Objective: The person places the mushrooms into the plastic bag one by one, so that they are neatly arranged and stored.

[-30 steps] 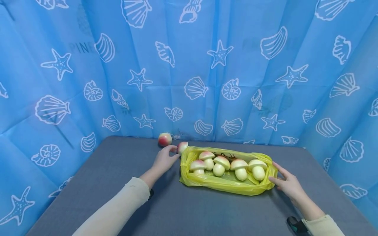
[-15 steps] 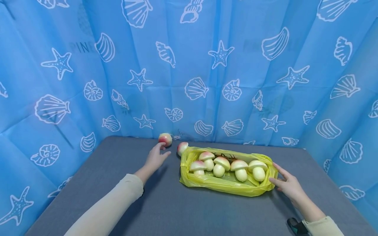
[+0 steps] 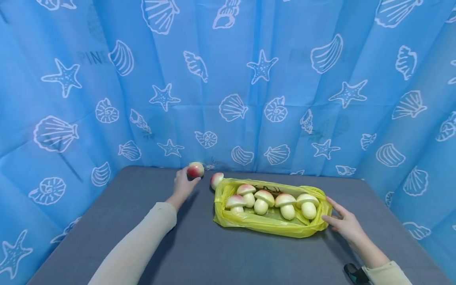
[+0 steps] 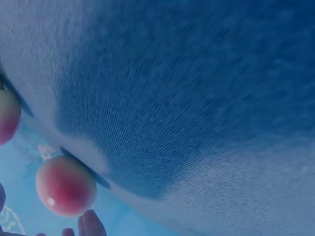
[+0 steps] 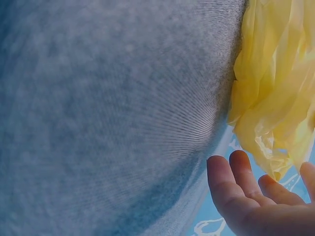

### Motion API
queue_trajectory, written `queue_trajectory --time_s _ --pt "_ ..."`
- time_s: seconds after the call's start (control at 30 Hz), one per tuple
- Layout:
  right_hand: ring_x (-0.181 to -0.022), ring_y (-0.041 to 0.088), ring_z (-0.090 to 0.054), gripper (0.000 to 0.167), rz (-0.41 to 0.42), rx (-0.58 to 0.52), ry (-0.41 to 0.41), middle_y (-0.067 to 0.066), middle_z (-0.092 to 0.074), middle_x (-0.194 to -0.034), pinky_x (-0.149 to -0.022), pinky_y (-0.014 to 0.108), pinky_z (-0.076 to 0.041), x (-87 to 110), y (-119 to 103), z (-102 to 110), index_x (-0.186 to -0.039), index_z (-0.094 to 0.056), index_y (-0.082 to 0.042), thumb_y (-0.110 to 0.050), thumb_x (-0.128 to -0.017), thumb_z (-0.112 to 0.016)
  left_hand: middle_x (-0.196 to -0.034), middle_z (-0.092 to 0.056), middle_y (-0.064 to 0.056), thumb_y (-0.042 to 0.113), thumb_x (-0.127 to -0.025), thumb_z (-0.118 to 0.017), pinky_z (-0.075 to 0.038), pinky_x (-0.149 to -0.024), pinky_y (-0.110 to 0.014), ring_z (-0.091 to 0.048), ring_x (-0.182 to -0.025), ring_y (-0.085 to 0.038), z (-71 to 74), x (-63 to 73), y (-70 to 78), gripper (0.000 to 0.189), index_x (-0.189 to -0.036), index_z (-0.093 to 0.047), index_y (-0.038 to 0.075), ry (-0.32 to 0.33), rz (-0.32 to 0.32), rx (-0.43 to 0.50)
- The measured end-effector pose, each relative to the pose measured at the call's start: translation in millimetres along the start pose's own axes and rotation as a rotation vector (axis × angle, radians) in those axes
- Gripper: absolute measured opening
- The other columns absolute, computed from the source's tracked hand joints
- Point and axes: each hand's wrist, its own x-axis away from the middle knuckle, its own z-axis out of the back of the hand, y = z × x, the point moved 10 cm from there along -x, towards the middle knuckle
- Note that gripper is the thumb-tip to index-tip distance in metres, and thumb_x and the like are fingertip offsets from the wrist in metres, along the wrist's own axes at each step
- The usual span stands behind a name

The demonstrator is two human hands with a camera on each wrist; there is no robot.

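At the table's far edge lies a round red-and-cream mushroom cap (image 3: 195,170), its stem hidden. My left hand (image 3: 182,185) reaches in from its left, fingertips right at the cap and thumb apart from it, as the left wrist view also shows at the cap's lower edge (image 4: 66,187). A second red-tipped mushroom (image 3: 216,180) lies just right of it, against the yellow plastic bag (image 3: 263,228). Several mushrooms (image 3: 262,201) with pale stems lie inside this folded-open bag. My right hand (image 3: 344,224) rests at the bag's right end, fingers extended beside the crinkled plastic (image 5: 275,98).
A grey cloth-covered table (image 3: 228,257) carries everything. Behind and at both sides hangs a blue curtain (image 3: 199,95) printed with white shells and starfish, close to the table's back edge. A dark wrist strap (image 3: 356,274) sits at the right sleeve.
My left hand has moved left, from beside the mushroom near the bag to the far-left one. The right hand keeps its place at the bag, and the head view has shifted slightly.
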Motion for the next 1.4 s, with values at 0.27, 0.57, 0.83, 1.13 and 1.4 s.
queue_trajectory --time_s 0.27,0.57,0.83,1.13,1.4 --pt "-0.133 0.058 -0.02 0.077 0.003 -0.008 -0.014 0.033 0.003 -0.154 -0.093 0.055 -0.046 -4.1 -2 -2 -0.156 -0.003 -0.008 -0.027 -0.101 -0.054 -0.151 -0.023 -0.03 0.023 -0.091 -0.07 -0.024 -0.11 -0.059 -0.023 -0.137 -0.047 0.2 -17.5 -7.0 0.08 -0.152 -0.023 0.0 -0.012 0.035 0.025" --pt "-0.133 0.057 -0.021 0.08 -0.042 -0.022 -0.027 0.034 0.004 -0.154 -0.088 0.049 -0.05 -2.8 6 -1 -0.155 -0.003 -0.008 -0.031 -0.1 -0.056 -0.154 -0.014 -0.03 0.023 -0.088 -0.073 -0.02 -0.11 -0.061 -0.015 -0.14 -0.049 -14.3 -33.6 -12.6 0.092 -0.155 -0.013 0.003 -0.113 0.012 0.042" --pt "-0.133 0.056 -0.024 0.078 -0.047 -0.033 -0.016 0.034 0.004 -0.154 -0.091 0.053 -0.048 -1.6 4 -1 -0.156 -0.003 -0.009 -0.027 -0.1 -0.055 -0.157 -0.005 -0.028 0.016 -0.09 -0.07 -0.017 -0.113 -0.058 -0.006 -0.144 -0.044 -22.4 -51.5 -11.7 0.095 -0.155 -0.003 0.001 -0.298 -0.06 0.038" --pt "-0.133 0.057 -0.021 0.079 -0.051 -0.027 -0.007 0.034 0.004 -0.154 -0.093 0.055 -0.047 -2.9 4 1 -0.155 -0.004 -0.007 -0.028 -0.1 -0.056 -0.158 -0.006 -0.026 0.009 -0.091 -0.068 -0.013 -0.114 -0.056 -0.006 -0.145 -0.042 -26.0 -62.5 -17.3 0.09 -0.156 -0.005 0.003 -0.406 -0.094 0.028" --pt "-0.133 0.056 -0.023 0.08 -0.076 -0.028 -0.004 0.033 0.003 -0.154 -0.091 0.052 -0.048 -5.3 7 0 -0.156 -0.004 -0.008 -0.029 -0.099 -0.057 -0.159 -0.009 -0.024 0.01 -0.092 -0.066 -0.013 -0.114 -0.057 -0.007 -0.145 -0.041 -25.9 -68.4 -24.1 0.086 -0.156 -0.01 0.006 -0.425 -0.058 0.009"
